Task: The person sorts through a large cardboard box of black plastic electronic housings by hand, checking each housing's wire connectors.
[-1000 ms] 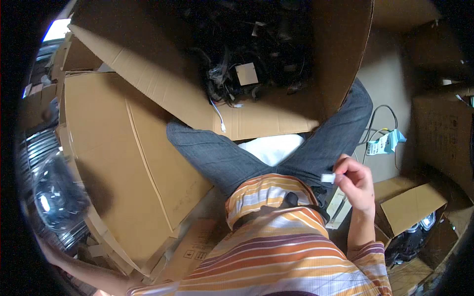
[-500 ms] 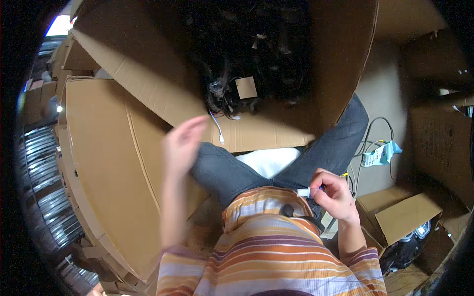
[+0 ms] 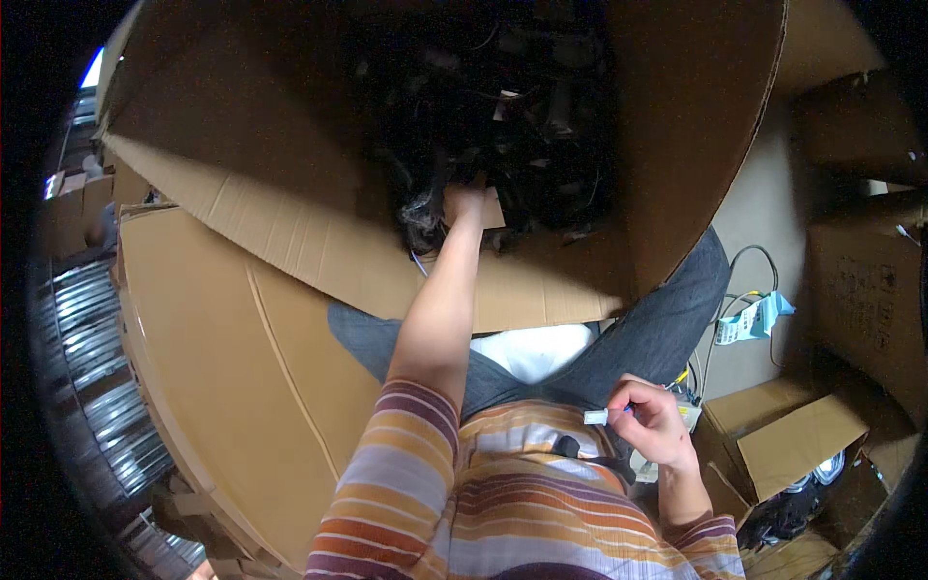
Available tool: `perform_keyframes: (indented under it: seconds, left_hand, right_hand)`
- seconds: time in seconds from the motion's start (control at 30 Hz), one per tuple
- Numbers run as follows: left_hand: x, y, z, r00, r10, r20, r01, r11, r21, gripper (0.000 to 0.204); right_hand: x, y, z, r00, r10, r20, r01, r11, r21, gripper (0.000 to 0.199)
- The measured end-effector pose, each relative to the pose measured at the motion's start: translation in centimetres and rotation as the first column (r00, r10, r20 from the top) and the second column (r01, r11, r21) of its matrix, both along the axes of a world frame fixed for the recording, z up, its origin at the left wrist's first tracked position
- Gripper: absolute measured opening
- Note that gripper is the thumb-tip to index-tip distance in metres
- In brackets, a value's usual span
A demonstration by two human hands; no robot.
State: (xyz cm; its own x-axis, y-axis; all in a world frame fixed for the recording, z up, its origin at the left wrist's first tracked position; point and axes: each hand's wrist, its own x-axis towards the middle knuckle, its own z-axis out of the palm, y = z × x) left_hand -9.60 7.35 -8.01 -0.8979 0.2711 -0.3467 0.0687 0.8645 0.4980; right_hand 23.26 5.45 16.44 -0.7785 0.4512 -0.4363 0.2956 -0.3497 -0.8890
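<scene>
My left arm stretches forward into a big cardboard box [image 3: 290, 251], where my left hand [image 3: 464, 201] is among dark, tangled parts [image 3: 541, 145] with wires. A small tan cardboard square [image 3: 494, 209] lies right beside that hand. Shadow hides the left fingertips, so what they touch cannot be made out. Near my waist on the right, my right hand [image 3: 655, 423] is closed, pinching a small white plug connector [image 3: 595, 417]. A bit of blue shows between the fingers behind the connector.
Flattened cardboard [image 3: 213, 358] lies at the left, beside metal rollers [image 3: 92, 329]. On the right are a cable [image 3: 764, 253], a light-blue crumpled packet [image 3: 752, 319] and an open carton [image 3: 802, 435] with black and clear parts. Something white [image 3: 535, 350] lies between my legs.
My left hand has swung forward and to the right, from above the box's near flap down into the box. The right hand still pinches the connector; the whole view has shifted slightly.
</scene>
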Motion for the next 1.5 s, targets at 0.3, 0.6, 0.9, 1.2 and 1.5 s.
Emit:
perform_keyframes:
  seconds: [0.3, 0.6, 0.9, 1.2, 1.5]
  left_hand:
    - [1.0, -4.3, 5.8, 0.973, -0.228, -0.039, 0.231, 0.951, 0.204, 0.033]
    - [7.7, -8.4, 18.6, 0.888, -0.253, 0.385, -0.196, 0.55, 0.812, 0.015]
    - [10.2, -12.0, 23.0, 0.643, -0.498, 0.583, -0.2, 0.625, 0.754, 0.032]
    - [12.6, -14.5, 24.7, 0.571, -0.681, 0.46, 0.188, 0.653, 0.734, 0.029]
    - [13.4, -15.7, 25.4, 0.608, -0.771, 0.191, 0.429, 0.522, 0.737, 0.018]
  right_hand:
    - [-0.5, 0.3, -0.1, 0.996, 0.035, -0.076, -0.035, 0.999, -0.007, 0.002]
    - [-0.9, -0.4, 0.8, 0.992, 0.113, -0.063, -0.109, 0.992, 0.067, 0.003]
    - [-1.5, -2.5, 1.5, 0.979, 0.179, -0.102, -0.172, 0.982, 0.075, 0.004]
    - [-1.8, -3.3, 2.1, 0.98, 0.178, -0.086, -0.169, 0.98, 0.101, 0.005]
    - [-2.8, -2.9, 3.2, 0.999, 0.033, -0.039, -0.032, 0.999, 0.044, 0.004]
